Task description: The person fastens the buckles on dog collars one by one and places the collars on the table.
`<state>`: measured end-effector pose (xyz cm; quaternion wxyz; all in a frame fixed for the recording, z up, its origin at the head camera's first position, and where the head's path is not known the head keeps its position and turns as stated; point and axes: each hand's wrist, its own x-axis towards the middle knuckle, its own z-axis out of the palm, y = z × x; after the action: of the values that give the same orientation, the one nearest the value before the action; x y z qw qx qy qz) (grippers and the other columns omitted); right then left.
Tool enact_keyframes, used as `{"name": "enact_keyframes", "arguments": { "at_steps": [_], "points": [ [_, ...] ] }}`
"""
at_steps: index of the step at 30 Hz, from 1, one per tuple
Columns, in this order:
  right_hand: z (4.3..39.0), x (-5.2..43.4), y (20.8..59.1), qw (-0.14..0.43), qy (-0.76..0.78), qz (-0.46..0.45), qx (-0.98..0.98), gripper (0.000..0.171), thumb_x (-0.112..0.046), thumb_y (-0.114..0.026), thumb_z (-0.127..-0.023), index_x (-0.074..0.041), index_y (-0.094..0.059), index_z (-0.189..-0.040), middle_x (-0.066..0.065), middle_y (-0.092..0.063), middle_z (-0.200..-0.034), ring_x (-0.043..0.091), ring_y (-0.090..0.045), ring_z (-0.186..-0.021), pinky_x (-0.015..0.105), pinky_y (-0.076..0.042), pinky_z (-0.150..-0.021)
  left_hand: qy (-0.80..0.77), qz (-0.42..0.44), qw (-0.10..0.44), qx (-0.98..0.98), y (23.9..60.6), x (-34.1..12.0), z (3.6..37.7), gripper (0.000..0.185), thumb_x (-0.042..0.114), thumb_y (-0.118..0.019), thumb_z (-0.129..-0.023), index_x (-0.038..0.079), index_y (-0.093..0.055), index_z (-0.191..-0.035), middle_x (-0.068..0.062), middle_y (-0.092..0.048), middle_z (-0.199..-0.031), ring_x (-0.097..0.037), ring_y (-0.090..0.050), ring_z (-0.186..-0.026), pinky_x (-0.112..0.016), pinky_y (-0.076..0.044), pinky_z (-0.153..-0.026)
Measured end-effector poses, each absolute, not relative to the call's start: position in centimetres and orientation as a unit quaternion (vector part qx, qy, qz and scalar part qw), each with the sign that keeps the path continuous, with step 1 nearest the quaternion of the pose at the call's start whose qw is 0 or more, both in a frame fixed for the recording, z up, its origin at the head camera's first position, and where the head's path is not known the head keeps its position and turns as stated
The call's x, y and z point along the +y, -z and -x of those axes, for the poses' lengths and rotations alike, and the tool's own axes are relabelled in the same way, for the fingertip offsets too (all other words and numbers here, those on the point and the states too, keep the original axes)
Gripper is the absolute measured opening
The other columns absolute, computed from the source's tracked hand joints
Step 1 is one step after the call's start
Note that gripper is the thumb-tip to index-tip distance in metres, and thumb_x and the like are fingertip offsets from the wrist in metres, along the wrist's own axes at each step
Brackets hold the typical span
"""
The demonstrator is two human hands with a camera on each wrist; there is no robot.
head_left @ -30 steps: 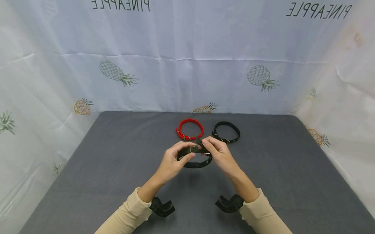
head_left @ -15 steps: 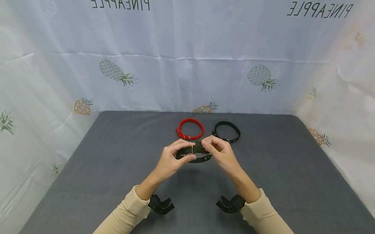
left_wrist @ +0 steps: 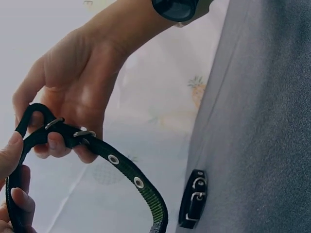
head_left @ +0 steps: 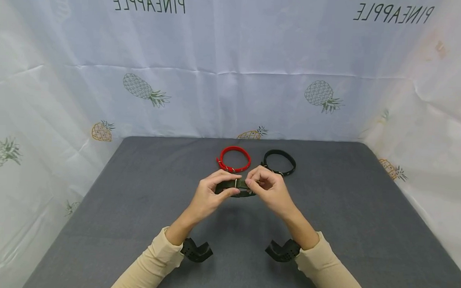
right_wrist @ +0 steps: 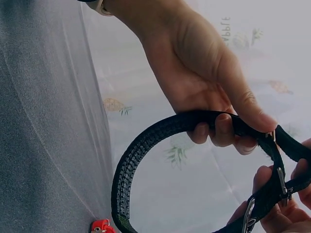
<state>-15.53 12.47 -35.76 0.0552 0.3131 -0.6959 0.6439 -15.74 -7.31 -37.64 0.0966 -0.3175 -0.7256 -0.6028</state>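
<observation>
A dark green collar [head_left: 242, 184] with metal eyelets is held above the table between both hands. My left hand [head_left: 208, 195] grips its band, thumb below and fingers above, beside a narrow metal keeper [head_left: 236, 183]. In the right wrist view the left thumb presses close to that keeper [right_wrist: 274, 135]. My right hand [head_left: 270, 191] pinches the collar near its buckle. A bend of strap [left_wrist: 36, 108] bulges beside the metal buckle [left_wrist: 55, 123] in the left wrist view, with a D-ring [left_wrist: 84, 133] close by. The right fingers hide the strap's tip.
A red collar [head_left: 248, 160] and a black collar [head_left: 292, 158], both in closed rings, lie on the grey table [head_left: 142, 226] beyond the hands. A pineapple-print curtain [head_left: 232, 105] hangs behind and at the sides. Black mounts [head_left: 197, 251] are worn on the wrists.
My right hand has shifted slightly left, toward the left hand. The strap end that stuck up between the hands now lies lower along the band, and the collar's ring looks flatter.
</observation>
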Motion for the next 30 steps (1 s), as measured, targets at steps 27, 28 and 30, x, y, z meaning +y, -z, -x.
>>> {"name": "enact_keyframes", "arguments": {
  "at_steps": [27,28,30],
  "points": [
    [15.6,11.81,35.84,0.067,-0.618,-0.276,-0.733,0.014,-0.001,-0.059,-0.093,0.004,-0.051,-0.082,-0.006,-0.051,-0.083,0.006,-0.047,-0.065,0.024,-0.041,-0.057,0.579,0.317,0.102,-0.745,37.38,-7.54,15.33,0.033,0.01,-0.068,-0.089,0.001,-0.066,-0.12,-0.016,-0.065,-0.113,-0.012,-0.061,-0.105,-0.018,-0.052,-0.084],
    [15.6,11.78,35.79,0.064,-0.618,-0.269,-0.736,0.013,-0.001,-0.06,-0.092,0.004,-0.05,-0.085,-0.005,-0.051,-0.084,0.004,-0.046,-0.065,0.023,-0.041,-0.057,0.584,0.315,0.097,-0.742,37.4,-7.52,15.32,0.033,0.009,-0.068,-0.089,0.001,-0.066,-0.121,-0.016,-0.065,-0.113,-0.009,-0.061,-0.103,-0.018,-0.053,-0.083],
    [15.59,11.75,35.72,0.055,-0.62,-0.257,-0.74,0.013,-0.002,-0.061,-0.092,0.004,-0.049,-0.09,-0.005,-0.052,-0.086,0.003,-0.048,-0.067,0.023,-0.043,-0.058,0.595,0.312,0.087,-0.735,37.44,-7.5,15.28,0.032,0.008,-0.067,-0.089,0.0,-0.065,-0.12,-0.018,-0.064,-0.114,-0.004,-0.061,-0.1,-0.018,-0.053,-0.082]
  ]
}}
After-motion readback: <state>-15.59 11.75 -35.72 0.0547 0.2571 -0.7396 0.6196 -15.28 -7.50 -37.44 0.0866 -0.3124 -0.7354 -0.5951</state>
